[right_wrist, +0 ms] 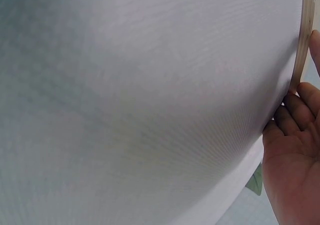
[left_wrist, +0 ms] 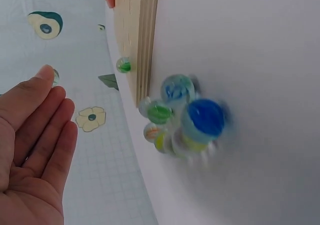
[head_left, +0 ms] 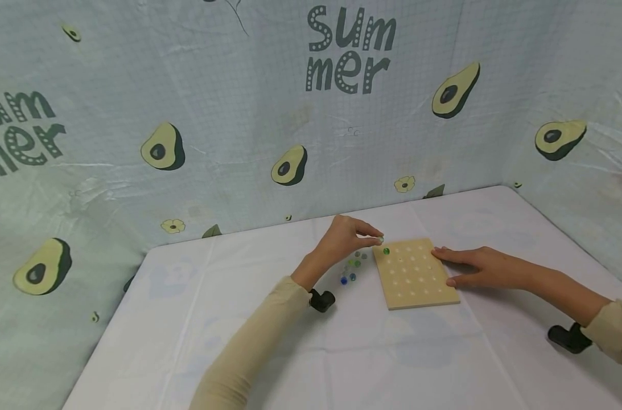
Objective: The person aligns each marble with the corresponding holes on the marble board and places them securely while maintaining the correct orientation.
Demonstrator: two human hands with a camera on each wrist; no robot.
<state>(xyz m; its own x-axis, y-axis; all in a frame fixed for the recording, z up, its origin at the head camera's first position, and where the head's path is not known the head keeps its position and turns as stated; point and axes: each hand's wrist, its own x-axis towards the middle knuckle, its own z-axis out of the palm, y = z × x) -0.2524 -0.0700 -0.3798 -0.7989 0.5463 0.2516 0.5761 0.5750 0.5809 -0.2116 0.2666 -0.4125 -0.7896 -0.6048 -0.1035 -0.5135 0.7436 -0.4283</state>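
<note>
My left hand [head_left: 345, 236] pinches a clear marble [head_left: 380, 240] between thumb and fingertips, just above the far left corner of a wooden board [head_left: 415, 303]. Only a sliver of that marble [left_wrist: 56, 77] shows past the thumb in the left wrist view. The square board has rows of shallow hollows, and a green-swirled marble [head_left: 386, 251] sits in one near that corner. My right hand [head_left: 495, 269] rests at the board's right edge, its fingers and thumb extended and touching it. Left of the board lies a loose group of marbles, among them a dark blue one [left_wrist: 205, 120].
A white cloth [head_left: 311, 364] covers the table. Behind it hangs a pale curtain [head_left: 223, 102] printed with avocados and lettering. A black wrist camera [head_left: 322, 300] sits below the left wrist, and another [head_left: 569, 338] below the right.
</note>
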